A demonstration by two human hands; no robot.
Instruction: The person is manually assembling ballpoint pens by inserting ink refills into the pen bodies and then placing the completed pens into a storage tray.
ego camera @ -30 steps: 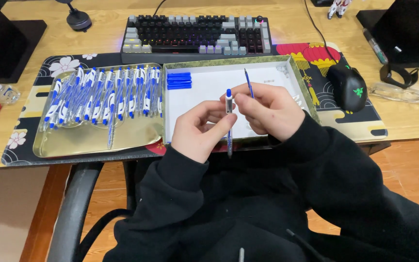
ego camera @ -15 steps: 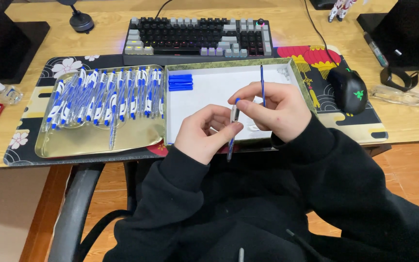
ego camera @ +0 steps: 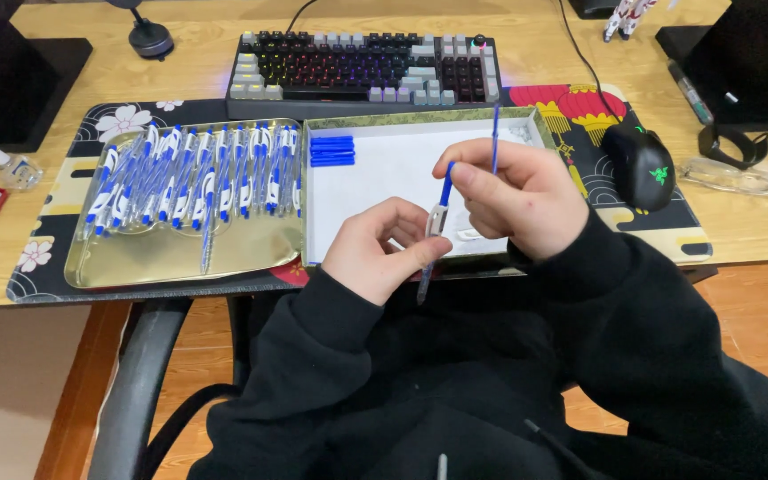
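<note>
I see my left hand (ego camera: 382, 252) just off the counter's (ego camera: 180, 76) near edge, its fingers curled tight around the barrel of a pen (ego camera: 434, 233), which stands nearly upright with its tip pointing down toward my lap and its blue top end up. My right hand (ego camera: 516, 197) sits just beside it, touching the pen's upper end with thumb and forefinger pinched narrow on the blue part, and the same hand also holds a thin blue refill (ego camera: 494, 135) that sticks straight up above the knuckles. Both hands hover over the near side of an open white box (ego camera: 384, 169) with a gold-patterned rim, lying on a dark floral mat (ego camera: 580, 116) toward the middle of the counter's near edge. In the box's far left corner lies a small stack of blue pen parts (ego camera: 332, 150). Touching the box on its left is a gold tray (ego camera: 180, 258) carrying a row of white and blue pens (ego camera: 197, 173) laid side by side along its far half. Behind the tray and box, a keyboard (ego camera: 366, 71) with lit keys runs along the mat's far edge. A black mouse (ego camera: 642, 164) rests at the mat's right end, well apart from the hands. A small clear bottle (ego camera: 11, 167) stands near the counter's left edge.
</note>
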